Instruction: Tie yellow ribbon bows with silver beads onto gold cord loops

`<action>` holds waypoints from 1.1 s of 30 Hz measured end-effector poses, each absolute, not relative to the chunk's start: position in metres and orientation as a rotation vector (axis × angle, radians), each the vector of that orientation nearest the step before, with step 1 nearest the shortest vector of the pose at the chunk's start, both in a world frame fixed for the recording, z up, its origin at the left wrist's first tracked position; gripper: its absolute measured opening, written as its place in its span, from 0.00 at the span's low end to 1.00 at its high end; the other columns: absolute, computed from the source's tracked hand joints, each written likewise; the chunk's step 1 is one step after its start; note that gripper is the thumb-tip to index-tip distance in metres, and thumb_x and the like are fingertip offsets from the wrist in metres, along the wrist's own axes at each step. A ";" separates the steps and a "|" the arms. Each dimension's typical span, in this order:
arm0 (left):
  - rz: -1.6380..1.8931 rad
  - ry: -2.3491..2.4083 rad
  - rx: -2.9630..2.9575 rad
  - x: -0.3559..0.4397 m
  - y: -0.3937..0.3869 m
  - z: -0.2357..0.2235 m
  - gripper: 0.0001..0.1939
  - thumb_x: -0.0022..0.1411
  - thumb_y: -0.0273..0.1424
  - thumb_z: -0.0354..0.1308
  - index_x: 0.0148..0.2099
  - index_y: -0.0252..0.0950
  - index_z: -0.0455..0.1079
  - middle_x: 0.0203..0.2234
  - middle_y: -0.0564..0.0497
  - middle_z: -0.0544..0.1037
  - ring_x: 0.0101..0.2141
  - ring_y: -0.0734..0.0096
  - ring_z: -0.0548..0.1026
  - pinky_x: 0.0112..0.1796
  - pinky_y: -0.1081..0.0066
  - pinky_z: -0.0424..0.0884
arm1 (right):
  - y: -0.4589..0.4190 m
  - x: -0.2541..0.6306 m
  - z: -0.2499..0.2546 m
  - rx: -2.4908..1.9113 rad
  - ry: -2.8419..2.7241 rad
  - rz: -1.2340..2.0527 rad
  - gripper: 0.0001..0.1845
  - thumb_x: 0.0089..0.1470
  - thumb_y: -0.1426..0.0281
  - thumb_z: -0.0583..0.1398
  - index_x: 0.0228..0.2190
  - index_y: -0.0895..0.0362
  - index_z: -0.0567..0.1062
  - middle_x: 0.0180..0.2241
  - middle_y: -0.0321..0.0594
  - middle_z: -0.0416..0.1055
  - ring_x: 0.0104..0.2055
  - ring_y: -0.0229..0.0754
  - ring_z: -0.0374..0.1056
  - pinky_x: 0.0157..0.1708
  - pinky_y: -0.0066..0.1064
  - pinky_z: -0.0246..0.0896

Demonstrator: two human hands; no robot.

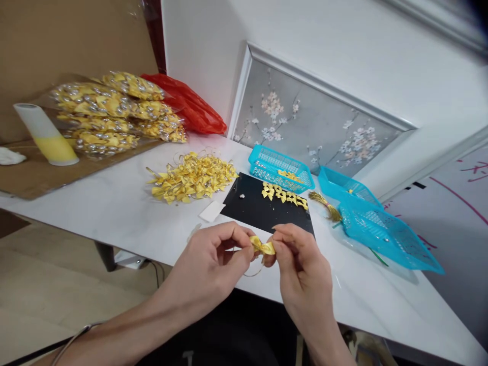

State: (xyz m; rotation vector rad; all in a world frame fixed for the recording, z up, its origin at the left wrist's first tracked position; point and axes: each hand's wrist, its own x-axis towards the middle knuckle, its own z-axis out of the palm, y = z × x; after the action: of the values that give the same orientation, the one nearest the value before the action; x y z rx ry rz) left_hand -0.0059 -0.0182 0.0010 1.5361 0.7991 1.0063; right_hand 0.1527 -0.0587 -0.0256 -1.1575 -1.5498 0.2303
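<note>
Both my hands meet above the near edge of the white table [125, 213], pinching one small yellow ribbon bow [262, 246] between them. My left hand [213, 262] grips the bow's left end with thumb and fingers closed. My right hand [301, 264] pinches its right end. A thin gold wire loop hangs below the bow. Just beyond my hands lies a black mat [263, 211] with a row of finished yellow bows [285, 194] and a small silver bead [241, 195].
A loose heap of yellow bows [192, 178] lies left of the mat. Bags of bows [114, 114], a red plastic bag [190, 107] and a white-yellow spool [46, 134] stand at the back left. Turquoise baskets [280, 168] [385, 229] sit to the right.
</note>
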 end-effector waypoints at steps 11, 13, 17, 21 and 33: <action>1.128 0.810 1.871 -0.008 -0.015 -0.007 0.10 0.60 0.22 0.57 0.31 0.38 0.77 0.30 0.52 0.79 0.29 0.74 0.75 0.28 0.79 0.70 | -0.067 0.159 -0.007 -1.269 -1.612 -0.055 0.11 0.60 0.80 0.54 0.36 0.56 0.74 0.30 0.37 0.74 0.28 0.33 0.72 0.31 0.22 0.70; 1.129 0.844 1.933 -0.008 -0.014 -0.010 0.10 0.61 0.22 0.56 0.33 0.38 0.78 0.33 0.51 0.79 0.31 0.73 0.76 0.29 0.78 0.71 | -0.070 0.155 -0.002 -1.277 -1.583 -0.108 0.11 0.60 0.80 0.53 0.33 0.56 0.73 0.28 0.35 0.73 0.29 0.32 0.71 0.31 0.21 0.68; 1.022 0.834 1.933 -0.010 -0.013 -0.010 0.12 0.59 0.22 0.54 0.33 0.38 0.79 0.37 0.49 0.78 0.37 0.67 0.77 0.34 0.75 0.72 | -0.079 0.138 -0.002 -1.221 -1.643 -0.071 0.12 0.60 0.80 0.53 0.32 0.53 0.71 0.29 0.35 0.72 0.31 0.33 0.72 0.33 0.22 0.69; 0.770 0.658 1.631 -0.014 -0.009 -0.004 0.13 0.60 0.26 0.53 0.31 0.37 0.79 0.39 0.48 0.76 0.35 0.66 0.76 0.35 0.73 0.72 | -0.088 0.123 -0.013 -1.177 -1.718 -0.057 0.11 0.57 0.80 0.55 0.32 0.52 0.72 0.32 0.35 0.75 0.31 0.36 0.73 0.33 0.24 0.72; 0.778 0.755 1.619 -0.016 -0.013 -0.001 0.09 0.58 0.26 0.57 0.29 0.36 0.77 0.32 0.51 0.78 0.31 0.69 0.75 0.31 0.74 0.69 | -0.080 0.138 -0.007 -1.142 -1.915 -0.379 0.11 0.60 0.81 0.56 0.36 0.56 0.76 0.30 0.41 0.74 0.31 0.38 0.68 0.33 0.31 0.67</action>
State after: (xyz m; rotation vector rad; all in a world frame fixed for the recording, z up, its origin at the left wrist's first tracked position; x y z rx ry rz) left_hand -0.0161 -0.0133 -0.0006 1.6188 0.7551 0.7783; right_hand 0.1380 -0.0800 -0.0073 -1.1419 -1.9153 -0.3792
